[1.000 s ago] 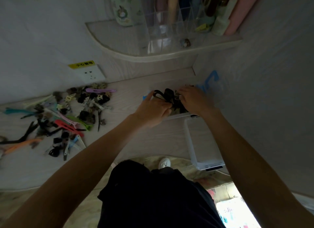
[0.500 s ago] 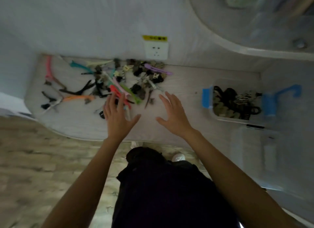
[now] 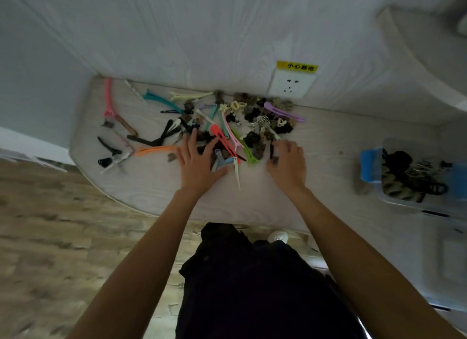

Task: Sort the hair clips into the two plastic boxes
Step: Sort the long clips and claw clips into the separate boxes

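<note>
A heap of hair clips point(image 3: 235, 126) lies on the pale wooden counter point(image 3: 151, 184): long coloured duckbill clips and small dark claw clips. My left hand point(image 3: 198, 165) lies flat with spread fingers on the near edge of the heap, touching dark clips beside a red clip point(image 3: 223, 141). My right hand point(image 3: 288, 164) reaches the heap's right edge, its fingertips curled down onto a small dark clip point(image 3: 272, 152); blur hides whether they pinch it. At the right stands a clear plastic box with blue latches point(image 3: 369, 165) holding dark claw clips. A second clear box point(image 3: 452, 262) sits nearer, blurred.
A wall socket point(image 3: 292, 85) with a yellow label is behind the heap. More clips, pink point(image 3: 108, 98), teal and orange, are strewn over the counter's left part. The counter's curved front edge runs just before my body. A shelf edge shows top right.
Both hands left the box at the right and moved left to the heap. In the last half second they dropped onto the clips, and the right fingers curled down.
</note>
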Available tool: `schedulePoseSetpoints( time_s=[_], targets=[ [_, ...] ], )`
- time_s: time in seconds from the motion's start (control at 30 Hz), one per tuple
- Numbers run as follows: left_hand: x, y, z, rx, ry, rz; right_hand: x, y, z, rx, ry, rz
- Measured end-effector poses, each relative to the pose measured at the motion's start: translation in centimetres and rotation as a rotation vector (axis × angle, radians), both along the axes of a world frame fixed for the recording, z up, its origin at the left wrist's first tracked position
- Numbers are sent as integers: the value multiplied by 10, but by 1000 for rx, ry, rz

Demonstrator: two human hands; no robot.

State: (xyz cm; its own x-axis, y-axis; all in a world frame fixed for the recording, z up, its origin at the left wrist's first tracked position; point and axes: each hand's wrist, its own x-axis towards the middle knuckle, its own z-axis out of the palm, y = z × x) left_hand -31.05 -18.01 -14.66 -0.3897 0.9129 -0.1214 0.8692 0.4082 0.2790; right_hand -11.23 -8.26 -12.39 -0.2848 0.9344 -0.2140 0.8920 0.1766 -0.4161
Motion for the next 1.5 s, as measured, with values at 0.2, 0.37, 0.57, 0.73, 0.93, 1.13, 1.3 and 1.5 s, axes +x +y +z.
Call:
schedulePoseSetpoints(
  time_s=[0.2,0.37,0.57,0.73,0.93,1.13,1.3,1.5],
  targets=[
    [-3,-24,25,145,-81,57,-2,24,12,168,-36,1],
    [11,-19,34,-79,-78,57,-17,47,12,60,-129,104],
    [18,-4,40,-195,-10,37,-9,56,15,10,-89,155],
    [23,-13,37,-186,-88,85,13,57,12,-73,162,-57],
    [30,-18,38,-210,-60,119,17,57,20,-89,286,-102],
    [29,-8,34,-187,-132,161,9,38,10,-130,187,51],
    [19,-26,28,-183,-205,167,15,42,20,-137,290,-43],
    [11,-45,23,-124,-212,157,36,35,28,-105,190,-19]
  ],
)
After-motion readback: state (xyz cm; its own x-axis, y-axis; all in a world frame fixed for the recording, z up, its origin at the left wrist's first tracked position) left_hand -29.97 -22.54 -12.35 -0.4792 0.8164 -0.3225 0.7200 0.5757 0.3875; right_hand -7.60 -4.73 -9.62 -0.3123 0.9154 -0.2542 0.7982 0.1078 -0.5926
